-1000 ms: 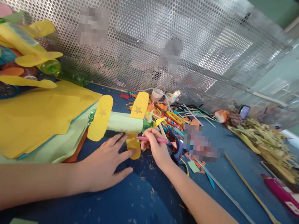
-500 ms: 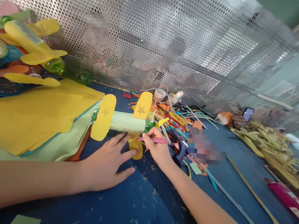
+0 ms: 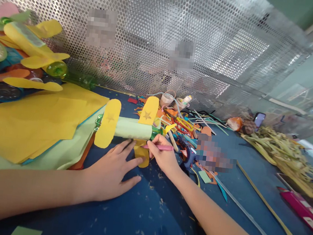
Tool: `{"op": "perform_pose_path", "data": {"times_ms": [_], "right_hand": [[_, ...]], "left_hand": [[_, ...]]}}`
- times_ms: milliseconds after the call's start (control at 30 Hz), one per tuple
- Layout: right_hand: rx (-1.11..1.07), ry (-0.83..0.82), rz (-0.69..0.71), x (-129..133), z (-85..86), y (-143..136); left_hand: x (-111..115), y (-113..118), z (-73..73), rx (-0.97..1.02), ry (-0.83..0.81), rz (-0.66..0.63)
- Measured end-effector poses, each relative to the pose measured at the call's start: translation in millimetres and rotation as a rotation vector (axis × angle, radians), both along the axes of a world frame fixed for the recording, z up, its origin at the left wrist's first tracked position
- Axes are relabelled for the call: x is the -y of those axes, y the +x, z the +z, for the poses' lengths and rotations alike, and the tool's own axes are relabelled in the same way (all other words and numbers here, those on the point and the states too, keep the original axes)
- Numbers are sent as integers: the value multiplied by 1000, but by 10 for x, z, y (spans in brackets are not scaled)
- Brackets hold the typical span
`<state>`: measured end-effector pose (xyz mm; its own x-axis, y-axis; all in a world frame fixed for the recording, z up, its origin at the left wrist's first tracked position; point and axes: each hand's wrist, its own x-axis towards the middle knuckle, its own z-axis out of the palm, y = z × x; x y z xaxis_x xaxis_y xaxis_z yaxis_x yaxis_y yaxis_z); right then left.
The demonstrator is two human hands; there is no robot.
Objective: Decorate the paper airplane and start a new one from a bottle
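Out there, right of the yellow sheets (image 3: 40, 119), I rest my left grip (image 3: 107, 174), open, against the bottle plane (image 3: 131, 129) on the tabletop (image 3: 122, 219), my right grip (image 3: 163, 157) pinching a pink pen (image 3: 165, 148) at the plane's near wing (image 3: 143, 164)

I see paper (image 3: 31, 126) left of the plane (image 3: 129, 128) on the table (image 3: 122, 223), scraps (image 3: 184, 123) right, husks (image 3: 280, 148) farther right, mesh (image 3: 147, 22) behind.
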<state>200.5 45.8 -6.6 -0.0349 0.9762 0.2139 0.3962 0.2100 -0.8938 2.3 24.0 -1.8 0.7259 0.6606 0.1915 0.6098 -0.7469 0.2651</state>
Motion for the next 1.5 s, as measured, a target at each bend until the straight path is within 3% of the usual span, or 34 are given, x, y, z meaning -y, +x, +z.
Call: {"op": "perform_pose_path", "data": {"times_ms": [767,1500], "right_hand": [[32,13,-69,-8,-22,10],[50,15,-22,-6,-23,22]], "left_hand": [[-3,-7,-16,12,6,-1],[-2,-7,-13,38,5,-8]]}}
